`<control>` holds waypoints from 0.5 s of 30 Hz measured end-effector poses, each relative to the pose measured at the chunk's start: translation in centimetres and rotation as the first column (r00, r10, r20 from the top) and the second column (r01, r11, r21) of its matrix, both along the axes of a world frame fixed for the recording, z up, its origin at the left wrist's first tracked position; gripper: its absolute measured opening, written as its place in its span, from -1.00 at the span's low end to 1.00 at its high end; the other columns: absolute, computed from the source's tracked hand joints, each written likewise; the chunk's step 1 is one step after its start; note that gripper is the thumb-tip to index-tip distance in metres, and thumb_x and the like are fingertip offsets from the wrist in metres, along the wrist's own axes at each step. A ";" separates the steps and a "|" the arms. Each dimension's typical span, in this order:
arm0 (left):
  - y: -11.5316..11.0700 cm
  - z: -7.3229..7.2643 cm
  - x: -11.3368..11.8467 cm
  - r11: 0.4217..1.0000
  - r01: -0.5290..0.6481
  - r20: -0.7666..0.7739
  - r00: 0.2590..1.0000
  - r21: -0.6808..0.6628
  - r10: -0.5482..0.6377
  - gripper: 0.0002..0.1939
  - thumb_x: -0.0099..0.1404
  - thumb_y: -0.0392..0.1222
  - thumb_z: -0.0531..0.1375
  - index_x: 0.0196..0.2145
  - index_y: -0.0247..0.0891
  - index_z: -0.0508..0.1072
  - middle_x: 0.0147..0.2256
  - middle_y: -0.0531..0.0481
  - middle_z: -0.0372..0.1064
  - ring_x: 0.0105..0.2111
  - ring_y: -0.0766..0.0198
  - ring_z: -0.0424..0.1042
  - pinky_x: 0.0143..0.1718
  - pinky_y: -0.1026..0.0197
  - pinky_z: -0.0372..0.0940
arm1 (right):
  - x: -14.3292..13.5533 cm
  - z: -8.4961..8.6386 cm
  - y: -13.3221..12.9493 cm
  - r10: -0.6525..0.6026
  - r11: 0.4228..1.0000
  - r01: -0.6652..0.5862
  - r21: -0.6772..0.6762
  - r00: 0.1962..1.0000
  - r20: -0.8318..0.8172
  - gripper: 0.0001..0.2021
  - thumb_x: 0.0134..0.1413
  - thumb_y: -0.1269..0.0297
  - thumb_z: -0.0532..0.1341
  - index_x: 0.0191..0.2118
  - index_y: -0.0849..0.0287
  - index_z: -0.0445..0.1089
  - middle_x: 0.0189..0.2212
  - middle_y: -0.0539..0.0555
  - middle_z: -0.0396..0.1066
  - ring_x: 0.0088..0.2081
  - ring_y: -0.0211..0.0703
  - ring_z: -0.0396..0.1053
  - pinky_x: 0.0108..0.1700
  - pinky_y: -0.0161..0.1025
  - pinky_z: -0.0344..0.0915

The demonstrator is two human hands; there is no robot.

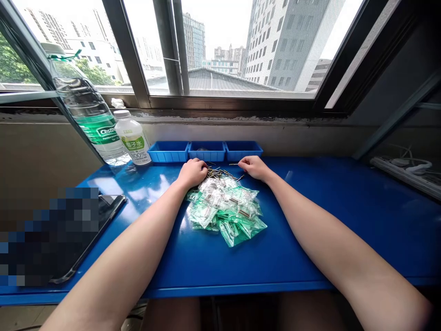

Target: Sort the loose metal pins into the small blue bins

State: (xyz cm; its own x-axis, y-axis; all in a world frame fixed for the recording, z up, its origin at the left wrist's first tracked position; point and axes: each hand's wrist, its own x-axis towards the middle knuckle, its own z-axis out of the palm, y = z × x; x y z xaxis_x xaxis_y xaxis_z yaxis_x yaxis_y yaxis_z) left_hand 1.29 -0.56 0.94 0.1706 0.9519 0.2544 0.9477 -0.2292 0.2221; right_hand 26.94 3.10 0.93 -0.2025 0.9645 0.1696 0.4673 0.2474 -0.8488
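Observation:
My left hand (193,173) rests at the left edge of a pile of small dark metal pins (220,173), its fingers curled; whatever is under the fingertips is hidden. My right hand (253,167) is pinched on one end of a thin metal pin (233,164), which points left just in front of the blue bins. Between my forearms lies a heap of clear and green plastic packets (225,207), some with a metal pin inside. The loose pins touch the far side of this heap.
Three joined blue bins (207,151) stand at the back of the blue table (296,257). A white bottle (133,138) and a large water bottle (91,108) are back left. A dark tablet-like device (96,230) lies left. A power strip (406,177) is at right.

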 end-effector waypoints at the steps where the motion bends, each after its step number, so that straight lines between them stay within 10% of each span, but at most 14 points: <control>1: 0.0 0.0 0.0 1.000 -0.002 0.000 1.000 0.002 0.002 -0.60 0.31 -0.16 -0.01 -0.14 -0.23 0.59 -0.07 -0.15 0.47 -0.01 0.01 0.40 0.07 0.04 0.30 | 0.1 0.0 0.2 -0.039 0.999 0.034 -0.040 0.989 -0.143 -0.84 0.02 0.30 0.30 -0.51 0.21 0.40 -0.71 -0.08 0.27 -0.64 -0.36 0.15 -0.56 -0.36 0.07; 8: 0.0 0.0 0.0 1.000 -0.002 0.002 1.000 0.003 0.002 -0.61 0.31 -0.16 -0.01 -0.14 -0.23 0.59 -0.08 -0.15 0.47 0.00 0.00 0.40 0.08 0.02 0.29 | 1.1 0.5 1.5 -0.456 0.874 0.415 -0.254 0.516 -0.725 -0.86 0.03 0.34 0.32 -0.41 0.17 0.33 -0.78 -0.21 0.06 -0.74 -0.43 -0.02 -0.72 -0.44 -0.14; 15: 0.0 0.0 0.1 1.000 -0.005 0.001 1.000 -0.004 0.005 -0.60 0.31 -0.16 -0.01 -0.13 -0.25 0.59 -0.07 -0.16 0.47 0.01 -0.01 0.39 0.09 0.01 0.29 | 1.0 -0.6 2.3 -0.514 0.836 0.514 -0.190 0.616 -0.597 -0.86 0.01 0.28 0.34 -0.39 0.22 0.42 -0.79 -0.17 0.09 -0.75 -0.37 0.03 -0.75 -0.39 -0.12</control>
